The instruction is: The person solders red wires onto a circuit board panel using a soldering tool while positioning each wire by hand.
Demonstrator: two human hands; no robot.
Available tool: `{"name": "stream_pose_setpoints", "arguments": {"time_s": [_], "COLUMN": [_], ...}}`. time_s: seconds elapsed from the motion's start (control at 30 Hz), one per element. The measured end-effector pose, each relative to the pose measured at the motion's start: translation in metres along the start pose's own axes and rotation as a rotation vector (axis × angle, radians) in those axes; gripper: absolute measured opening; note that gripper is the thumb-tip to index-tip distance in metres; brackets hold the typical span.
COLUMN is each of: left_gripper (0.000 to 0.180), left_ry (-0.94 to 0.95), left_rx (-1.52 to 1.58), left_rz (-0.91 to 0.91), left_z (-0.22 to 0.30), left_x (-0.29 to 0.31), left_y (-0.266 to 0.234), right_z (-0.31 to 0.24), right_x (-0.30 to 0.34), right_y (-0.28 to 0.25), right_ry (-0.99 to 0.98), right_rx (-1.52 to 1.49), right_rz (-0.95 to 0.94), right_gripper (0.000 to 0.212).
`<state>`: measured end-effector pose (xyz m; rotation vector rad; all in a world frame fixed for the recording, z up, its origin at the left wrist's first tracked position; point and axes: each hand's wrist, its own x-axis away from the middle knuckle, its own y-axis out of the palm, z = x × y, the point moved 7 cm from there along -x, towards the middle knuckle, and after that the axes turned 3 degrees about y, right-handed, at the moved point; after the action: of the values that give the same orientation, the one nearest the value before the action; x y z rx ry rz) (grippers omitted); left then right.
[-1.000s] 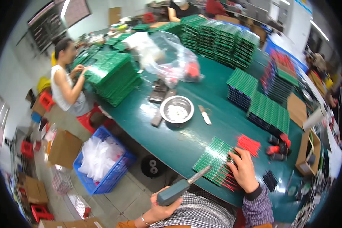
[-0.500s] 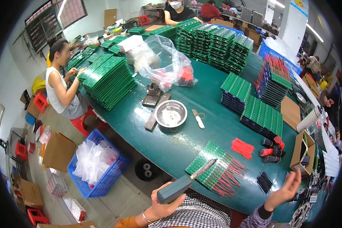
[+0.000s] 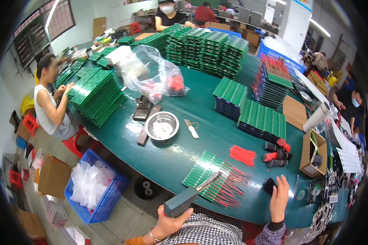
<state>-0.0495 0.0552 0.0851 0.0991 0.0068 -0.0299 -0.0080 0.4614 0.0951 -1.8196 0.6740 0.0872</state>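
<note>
My left hand [image 3: 170, 226] is wrapped round the grey-green body of a soldering gun [image 3: 182, 203]. Its metal tip points up and right over a green circuit board panel [image 3: 202, 171]. Red wires [image 3: 229, 191] stick out from the panel's right side. My right hand [image 3: 279, 199] is held out, fingers stretched and holding nothing, beside a small bundle of black wires [image 3: 268, 185] that it partly covers. Beyond the panel lies a pile of loose red wires [image 3: 242, 155]. Several rolled red and black wire bundles [image 3: 277, 157] lie farther right.
A metal bowl [image 3: 162, 126] and a white-handled knife [image 3: 191, 129] lie at mid-table. Stacked green boards [image 3: 261, 118] stand beyond, and another stack [image 3: 95, 97] is at left by a seated person [image 3: 49, 94]. An open cardboard box [image 3: 314, 154] is at right. A blue crate [image 3: 95, 212] stands on the floor.
My right hand has moved left from beside the cardboard box to the black wires. My left hand still holds the soldering gun over the panel. The whole view has shifted.
</note>
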Motion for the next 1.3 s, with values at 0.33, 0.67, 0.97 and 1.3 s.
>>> {"name": "stream_pose_setpoints", "arguments": {"time_s": [0.33, 0.67, 0.97, 1.3], "left_gripper": [0.027, 0.034, 0.024, 0.049], "left_ry": [0.028, -0.002, 0.049, 0.287], "left_rx": [-0.150, 0.069, 0.000, -0.414], "left_rz": [-0.084, -0.070, 0.009, 0.137], "left_z": [-0.013, -0.014, -0.007, 0.013], "left_x": [0.011, 0.007, 0.004, -0.019], "left_y": [0.008, 0.021, 0.006, -0.060], "right_z": [0.012, 0.042, 0.020, 0.015], "right_x": [-0.016, -0.011, -0.021, -0.013], "right_y": [0.004, 0.006, 0.005, -0.009], "right_ry": [-0.027, -0.001, -0.059, 0.010], "right_rx": [-0.015, -0.121, -0.166, -0.109], "right_rz": [-0.087, 0.017, 0.095, 0.078], "right_gripper": [0.024, 0.020, 0.018, 0.014]}}
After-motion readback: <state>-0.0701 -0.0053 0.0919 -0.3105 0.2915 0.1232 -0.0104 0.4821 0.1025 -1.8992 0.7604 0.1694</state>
